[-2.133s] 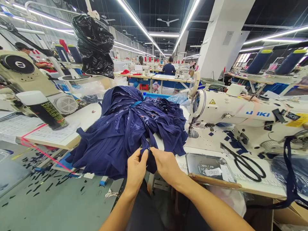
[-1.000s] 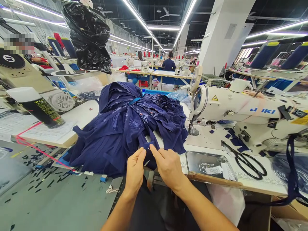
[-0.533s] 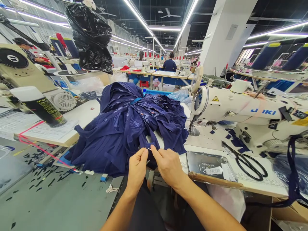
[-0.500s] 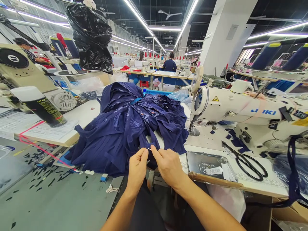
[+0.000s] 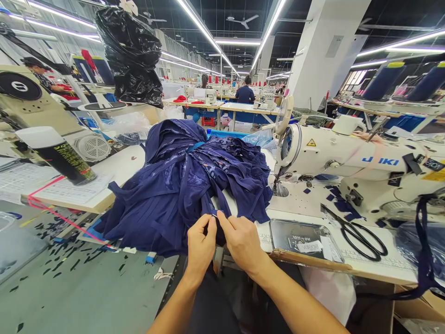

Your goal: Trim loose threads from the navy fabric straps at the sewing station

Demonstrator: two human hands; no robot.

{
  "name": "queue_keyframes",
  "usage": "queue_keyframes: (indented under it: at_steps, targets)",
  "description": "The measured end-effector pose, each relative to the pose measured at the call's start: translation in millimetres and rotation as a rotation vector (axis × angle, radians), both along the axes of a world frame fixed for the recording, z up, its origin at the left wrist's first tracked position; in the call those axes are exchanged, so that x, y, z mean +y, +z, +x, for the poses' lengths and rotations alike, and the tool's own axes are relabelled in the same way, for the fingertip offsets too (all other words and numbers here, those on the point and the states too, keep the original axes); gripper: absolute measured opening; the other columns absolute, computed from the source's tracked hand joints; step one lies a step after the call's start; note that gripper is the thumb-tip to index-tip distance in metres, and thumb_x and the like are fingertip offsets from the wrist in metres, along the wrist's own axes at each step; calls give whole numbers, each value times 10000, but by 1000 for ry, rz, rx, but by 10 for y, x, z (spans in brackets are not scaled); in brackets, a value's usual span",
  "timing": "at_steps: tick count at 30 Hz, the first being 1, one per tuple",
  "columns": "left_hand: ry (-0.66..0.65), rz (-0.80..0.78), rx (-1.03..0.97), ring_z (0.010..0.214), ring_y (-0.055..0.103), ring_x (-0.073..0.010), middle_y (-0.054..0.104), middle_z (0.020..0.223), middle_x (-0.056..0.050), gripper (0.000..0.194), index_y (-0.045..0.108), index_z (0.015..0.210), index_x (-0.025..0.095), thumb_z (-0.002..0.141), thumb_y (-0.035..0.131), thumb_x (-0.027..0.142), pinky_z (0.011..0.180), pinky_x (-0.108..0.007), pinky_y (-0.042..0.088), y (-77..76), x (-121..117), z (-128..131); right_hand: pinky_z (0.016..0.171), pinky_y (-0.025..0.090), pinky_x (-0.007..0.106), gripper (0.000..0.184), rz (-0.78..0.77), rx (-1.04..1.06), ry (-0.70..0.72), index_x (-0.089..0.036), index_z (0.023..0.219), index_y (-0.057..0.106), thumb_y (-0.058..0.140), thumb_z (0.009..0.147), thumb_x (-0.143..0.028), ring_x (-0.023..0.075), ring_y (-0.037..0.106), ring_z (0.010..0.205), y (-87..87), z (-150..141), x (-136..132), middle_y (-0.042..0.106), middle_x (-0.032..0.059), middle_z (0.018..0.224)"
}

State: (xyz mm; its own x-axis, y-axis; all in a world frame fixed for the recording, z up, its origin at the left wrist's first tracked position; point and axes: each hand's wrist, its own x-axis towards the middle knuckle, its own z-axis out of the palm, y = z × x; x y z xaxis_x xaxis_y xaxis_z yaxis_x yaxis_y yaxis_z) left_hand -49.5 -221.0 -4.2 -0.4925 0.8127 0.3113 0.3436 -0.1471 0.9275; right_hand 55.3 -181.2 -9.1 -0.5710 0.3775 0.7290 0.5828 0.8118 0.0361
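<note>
Fabric pile [image 5: 181,185]: I see navy pleated garments heaped on the table edge, at 12 o'clock from my hands.
Strip end [image 5: 213,218]: dangling at pile's 6 o'clock, pinched.

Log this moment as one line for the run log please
left hand: pinching navy strip end | right hand: pinching same strip | heap of navy blue fabric strips: on white sewing table | black-handled scissors: untouched
</note>
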Motion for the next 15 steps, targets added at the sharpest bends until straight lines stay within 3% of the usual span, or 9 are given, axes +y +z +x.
queue_keyframes:
  at_steps: [4,7,10,13,15]
  targets:
    - [-9,12,107,492,310,-92,360,530,46,289,410,551,184,803,403,325,482,-214,273,-20,9,-1,499,330,279,382,-28,76,13,-57,1076,589,251,905,-105,144,474,534,-67,-46,18,548,55,614]
    - [-26,18,340,517,365,-105,408,546,34,274,397,563,189,819,369,281,516,-226,300,-5,26,-28,526,376,272,375,-234,225,79,-85,1088,589,271,910,-172,145,495,561,-74,-100,42,583,70,662]
    - [-137,43,591,545,397,-119,435,551,21,271,401,562,190,822,336,232,551,-242,319,82,28,-102,489,379,233,321,-801,550,306,-153,1067,601,373,880,-278,107,453,505,-4,-105,45,528,5,583]
    - [-360,74,794,547,390,-115,424,523,24,298,388,529,187,818,314,194,592,-247,334,235,2,-206,377,234,172,278,-1505,858,628,-176,1006,614,537,798,-344,40,251,363,96,-8,-20,332,-95,443]
    - [-514,88,919,572,403,-113,438,531,26,284,409,542,183,811,319,170,659,-256,353,342,-16,-266,368,177,160,265,-1799,1001,798,-182,969,620,607,759,-342,14,163,334,135,89,-103,265,-124,416]
